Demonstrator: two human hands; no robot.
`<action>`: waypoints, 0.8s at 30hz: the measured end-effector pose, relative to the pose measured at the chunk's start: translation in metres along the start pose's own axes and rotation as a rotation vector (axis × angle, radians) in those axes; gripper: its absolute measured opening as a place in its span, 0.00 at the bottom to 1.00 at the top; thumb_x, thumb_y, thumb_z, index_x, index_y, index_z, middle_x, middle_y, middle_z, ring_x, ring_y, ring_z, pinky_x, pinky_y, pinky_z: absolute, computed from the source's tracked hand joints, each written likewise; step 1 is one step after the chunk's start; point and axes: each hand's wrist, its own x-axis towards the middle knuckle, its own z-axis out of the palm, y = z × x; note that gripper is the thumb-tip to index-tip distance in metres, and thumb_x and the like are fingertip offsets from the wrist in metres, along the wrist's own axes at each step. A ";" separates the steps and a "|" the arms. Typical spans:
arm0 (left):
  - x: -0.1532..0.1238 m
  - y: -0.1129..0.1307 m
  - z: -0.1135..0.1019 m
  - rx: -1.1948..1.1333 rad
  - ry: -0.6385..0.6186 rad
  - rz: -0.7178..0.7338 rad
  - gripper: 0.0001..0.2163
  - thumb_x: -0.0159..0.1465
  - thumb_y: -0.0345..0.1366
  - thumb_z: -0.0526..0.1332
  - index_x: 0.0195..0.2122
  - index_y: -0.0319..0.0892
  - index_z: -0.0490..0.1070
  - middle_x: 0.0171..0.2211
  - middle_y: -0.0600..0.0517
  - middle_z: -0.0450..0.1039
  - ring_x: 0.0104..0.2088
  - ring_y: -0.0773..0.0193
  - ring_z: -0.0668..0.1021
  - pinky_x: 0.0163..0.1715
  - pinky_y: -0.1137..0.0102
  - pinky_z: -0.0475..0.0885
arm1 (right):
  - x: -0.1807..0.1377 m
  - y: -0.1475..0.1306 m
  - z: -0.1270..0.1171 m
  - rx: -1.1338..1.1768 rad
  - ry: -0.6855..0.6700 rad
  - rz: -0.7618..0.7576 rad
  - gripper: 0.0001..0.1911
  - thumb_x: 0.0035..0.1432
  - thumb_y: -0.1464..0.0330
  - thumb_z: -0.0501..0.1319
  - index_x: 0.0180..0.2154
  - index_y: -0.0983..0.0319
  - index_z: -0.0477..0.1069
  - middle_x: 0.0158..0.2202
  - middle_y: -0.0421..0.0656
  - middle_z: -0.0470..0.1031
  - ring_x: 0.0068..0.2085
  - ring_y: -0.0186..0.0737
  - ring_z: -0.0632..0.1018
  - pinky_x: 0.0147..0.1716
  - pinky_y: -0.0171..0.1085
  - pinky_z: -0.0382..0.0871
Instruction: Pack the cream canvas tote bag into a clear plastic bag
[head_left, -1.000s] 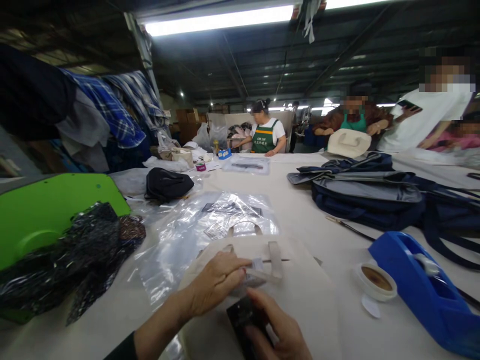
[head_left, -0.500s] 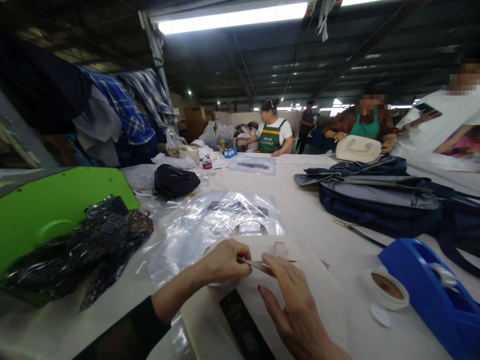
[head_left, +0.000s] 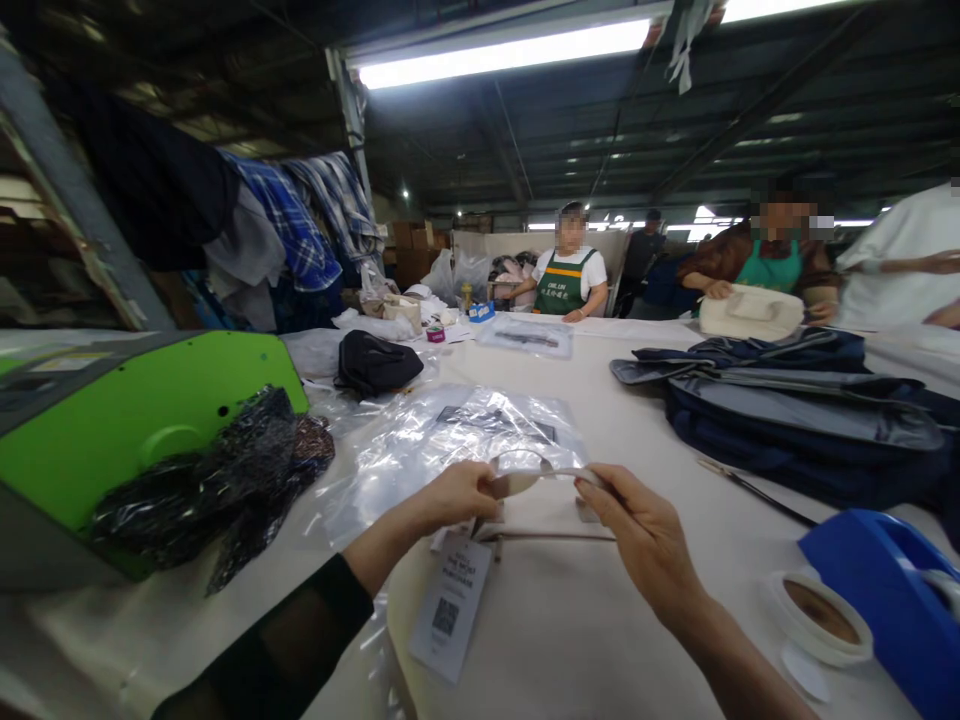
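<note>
A cream handbag [head_left: 570, 610] lies before me on the table. My left hand [head_left: 459, 495] is closed on one end of the bag's handle [head_left: 551, 474], and my right hand [head_left: 645, 525] pinches the other end. The strap arches between them, with a second handle [head_left: 520, 456] just behind it. A white hang tag [head_left: 452, 605] with print and a QR code hangs below my left hand, against the bag. Clear plastic bags [head_left: 405, 440] lie beyond the handbag, to its left.
On the right are a blue tape dispenser [head_left: 877, 590], a tape roll [head_left: 821, 618] and an open navy bag [head_left: 802, 410]. To the left stands a green machine [head_left: 180, 410] with crumpled dark plastic [head_left: 247, 460] against it. Co-workers stand across the table [head_left: 592, 370], one holding a cream bag [head_left: 750, 312].
Both hands have moved onto the handle and now hold it raised. The tag's white printed side shows where a dark one lay. My view has shifted left.
</note>
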 end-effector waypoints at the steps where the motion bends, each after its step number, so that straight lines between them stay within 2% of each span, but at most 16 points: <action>1: 0.001 0.002 -0.002 0.006 -0.034 -0.028 0.08 0.43 0.33 0.59 0.26 0.38 0.68 0.22 0.55 0.65 0.25 0.64 0.70 0.23 0.71 0.63 | 0.001 0.000 -0.001 0.008 0.017 0.014 0.15 0.53 0.55 0.57 0.33 0.59 0.70 0.23 0.35 0.65 0.27 0.31 0.66 0.27 0.31 0.61; 5: 0.006 0.016 -0.011 0.078 -0.127 -0.074 0.06 0.42 0.30 0.57 0.24 0.38 0.69 0.19 0.55 0.65 0.23 0.64 0.70 0.22 0.72 0.63 | 0.007 -0.003 -0.002 0.044 0.047 0.047 0.16 0.51 0.54 0.58 0.31 0.60 0.71 0.20 0.35 0.62 0.24 0.31 0.63 0.24 0.32 0.58; 9: 0.012 0.030 -0.016 0.269 -0.085 -0.029 0.07 0.40 0.25 0.59 0.21 0.40 0.72 0.17 0.56 0.64 0.24 0.64 0.67 0.23 0.71 0.57 | 0.017 -0.008 -0.002 0.072 0.099 0.057 0.15 0.49 0.55 0.58 0.30 0.61 0.71 0.21 0.35 0.64 0.25 0.32 0.64 0.26 0.33 0.58; 11: 0.015 0.032 -0.019 0.308 -0.102 -0.020 0.08 0.39 0.25 0.60 0.20 0.40 0.73 0.15 0.57 0.62 0.22 0.65 0.66 0.23 0.70 0.56 | 0.021 -0.008 -0.002 0.104 0.124 0.083 0.15 0.49 0.55 0.58 0.30 0.61 0.71 0.20 0.35 0.63 0.25 0.31 0.63 0.26 0.33 0.57; 17: 0.016 0.018 -0.036 0.174 -0.244 -0.036 0.15 0.42 0.33 0.63 0.34 0.41 0.76 0.22 0.55 0.73 0.26 0.63 0.72 0.27 0.72 0.65 | 0.028 0.004 -0.004 0.189 0.084 0.183 0.18 0.46 0.53 0.59 0.28 0.63 0.70 0.17 0.33 0.57 0.23 0.31 0.61 0.26 0.34 0.55; 21: 0.020 0.023 -0.047 0.243 -0.198 -0.006 0.14 0.37 0.34 0.65 0.28 0.43 0.76 0.20 0.58 0.69 0.25 0.65 0.70 0.24 0.73 0.62 | 0.028 0.009 -0.003 0.271 0.070 0.201 0.19 0.45 0.53 0.61 0.28 0.63 0.70 0.18 0.33 0.58 0.23 0.30 0.60 0.26 0.34 0.55; 24: 0.014 0.031 -0.045 0.320 -0.139 0.076 0.10 0.36 0.31 0.61 0.23 0.43 0.76 0.17 0.58 0.64 0.21 0.68 0.65 0.21 0.73 0.57 | 0.023 0.005 0.001 0.347 0.072 0.208 0.18 0.44 0.54 0.60 0.26 0.63 0.69 0.18 0.33 0.58 0.23 0.29 0.59 0.25 0.33 0.53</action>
